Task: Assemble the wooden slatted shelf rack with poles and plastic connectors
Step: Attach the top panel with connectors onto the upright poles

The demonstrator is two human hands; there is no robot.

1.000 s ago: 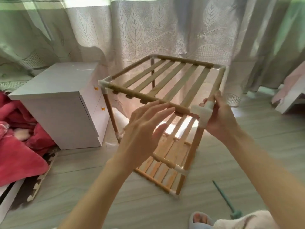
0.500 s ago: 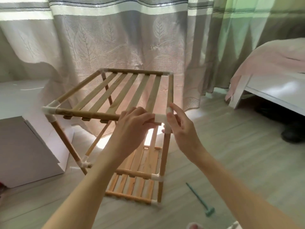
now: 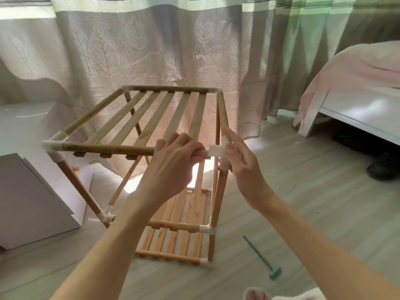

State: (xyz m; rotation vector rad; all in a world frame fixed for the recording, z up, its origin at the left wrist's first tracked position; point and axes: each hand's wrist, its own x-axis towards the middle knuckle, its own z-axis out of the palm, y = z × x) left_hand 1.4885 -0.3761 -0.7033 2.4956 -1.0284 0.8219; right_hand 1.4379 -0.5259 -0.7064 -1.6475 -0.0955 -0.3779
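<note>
At the frame's centre the left hand [image 3: 173, 163] wraps its grip round the top shelf's front pole [image 3: 108, 148], while the right hand [image 3: 240, 163] pinches the white corner connector [image 3: 217, 150]. Best to push straight along the pole, bracing the connector. A green mallet [image 3: 263, 259] lies lower right on the floor, a white cabinet [image 3: 32, 191] crowds the rack's left.
</note>
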